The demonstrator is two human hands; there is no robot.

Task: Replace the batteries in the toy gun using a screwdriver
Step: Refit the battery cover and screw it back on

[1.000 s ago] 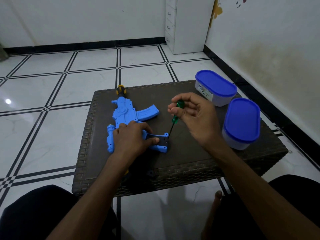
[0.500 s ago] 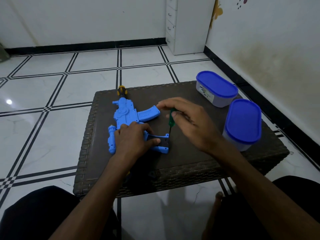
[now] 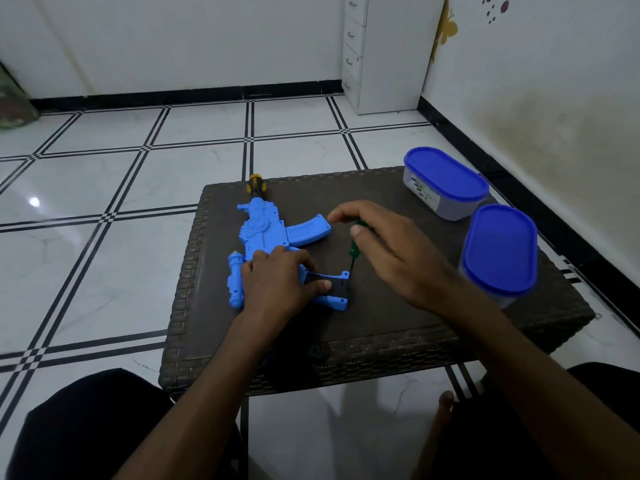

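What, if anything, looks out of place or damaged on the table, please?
Nothing looks spilled or damaged. One oddity: a yellow-and-black handle pokes out beyond the toy gun, by the far edge of the table; spare tool or toy part, I cannot tell.

Both my forearms reach in from below. My left hand lies palm down on the toy gun, fingers bent over its body, thumb stretched right onto the black part. My right wrist angles in toward the left. My right hand pinches the screwdriver by its handle, thumb on the near side, index reaching past the top.
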